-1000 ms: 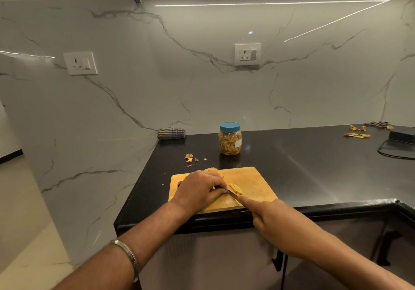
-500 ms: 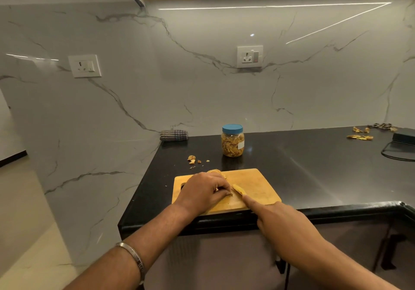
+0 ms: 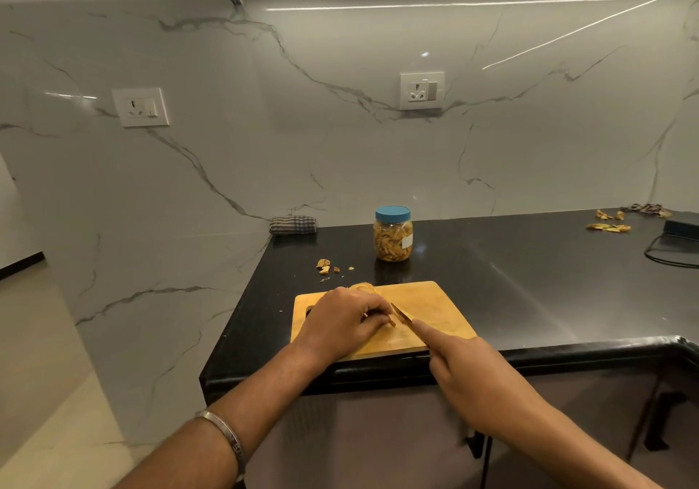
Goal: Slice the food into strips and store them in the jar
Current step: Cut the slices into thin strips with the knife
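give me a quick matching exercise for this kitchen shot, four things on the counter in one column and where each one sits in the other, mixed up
Things:
1. jar
2. folded cloth
3. knife
4. loose peel scraps

Places:
A. far right of the countertop, near the black cable
B. behind the cutting board, standing upright with its blue lid on
C. against the marble wall at the counter's back left corner
D. over the cutting board, gripped by the right hand beside the left hand

Pairs: 1-B, 2-C, 3-D, 4-A
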